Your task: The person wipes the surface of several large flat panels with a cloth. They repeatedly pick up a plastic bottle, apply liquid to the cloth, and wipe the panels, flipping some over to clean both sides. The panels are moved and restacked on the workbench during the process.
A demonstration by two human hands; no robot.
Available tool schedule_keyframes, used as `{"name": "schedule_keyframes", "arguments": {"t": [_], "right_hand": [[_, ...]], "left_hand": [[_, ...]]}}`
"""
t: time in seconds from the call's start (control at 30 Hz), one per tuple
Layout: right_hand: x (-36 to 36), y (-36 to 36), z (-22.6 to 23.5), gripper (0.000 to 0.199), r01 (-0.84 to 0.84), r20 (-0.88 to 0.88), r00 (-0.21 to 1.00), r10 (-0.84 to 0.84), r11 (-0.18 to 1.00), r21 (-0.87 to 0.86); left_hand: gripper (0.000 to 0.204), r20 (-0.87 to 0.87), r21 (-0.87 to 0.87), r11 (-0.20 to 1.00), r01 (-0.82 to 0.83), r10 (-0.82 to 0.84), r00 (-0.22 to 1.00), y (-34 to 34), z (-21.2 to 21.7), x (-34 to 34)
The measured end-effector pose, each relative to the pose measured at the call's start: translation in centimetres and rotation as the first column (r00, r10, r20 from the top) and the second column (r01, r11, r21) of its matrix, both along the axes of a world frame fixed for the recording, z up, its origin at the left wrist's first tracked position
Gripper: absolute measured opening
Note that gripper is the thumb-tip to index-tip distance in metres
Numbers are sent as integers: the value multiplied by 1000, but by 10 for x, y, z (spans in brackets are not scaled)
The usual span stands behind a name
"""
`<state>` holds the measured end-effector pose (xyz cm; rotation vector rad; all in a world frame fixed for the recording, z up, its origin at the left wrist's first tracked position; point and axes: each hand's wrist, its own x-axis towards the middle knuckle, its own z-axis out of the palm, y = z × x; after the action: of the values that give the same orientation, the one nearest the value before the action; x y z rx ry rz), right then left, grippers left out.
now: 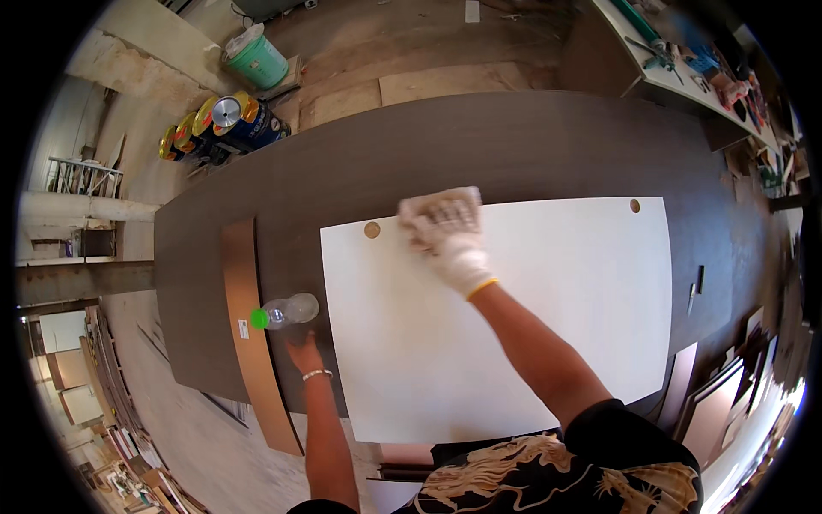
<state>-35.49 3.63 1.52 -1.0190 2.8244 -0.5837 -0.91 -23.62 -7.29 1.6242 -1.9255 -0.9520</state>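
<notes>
A white rectangular panel (514,325) with two round holes near its far edge lies flat before me. My right hand (454,248), in a white knit glove with a yellow cuff edge, presses a beige cloth (441,202) on the panel's far edge, right of the left hole; hand and cloth are slightly blurred. To the panel's left, a clear plastic bottle (291,310) with a green cap appears tilted or lying, its cap toward the left. My bare left hand (301,351) is just on the near side of the bottle. Its fingers are small and partly hidden, so their grip is unclear.
A dark brown board (548,146) forms the work surface. A narrow brown strip (244,360) lies left of the bottle. A dark-handled tool (695,289) rests right of the panel. Paint cans (248,124) and a green bucket (259,62) stand beyond; a tool-covered bench (659,64) is far right.
</notes>
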Motion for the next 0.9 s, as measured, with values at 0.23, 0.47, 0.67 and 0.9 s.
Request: {"name": "schedule_keyframes", "arguments": {"t": [0.23, 0.47, 0.67, 0.9], "right_hand": [[-12, 28, -22, 42, -26, -33, 999, 24, 997, -73], [-60, 173, -16, 39, 406, -3, 911, -412, 900, -162], [-1, -22, -44, 46, -60, 38, 997, 64, 995, -79], [-85, 193, -12, 40, 316, 28, 948, -316, 949, 10]], "left_hand": [[69, 419, -282, 683, 673, -543, 727, 208, 51, -78], [68, 462, -221, 636, 740, -599, 653, 248, 66, -96], [75, 520, -208, 583, 785, -614, 594, 240, 63, -100], [76, 517, -222, 601, 768, -595, 615, 241, 64, -93]]}}
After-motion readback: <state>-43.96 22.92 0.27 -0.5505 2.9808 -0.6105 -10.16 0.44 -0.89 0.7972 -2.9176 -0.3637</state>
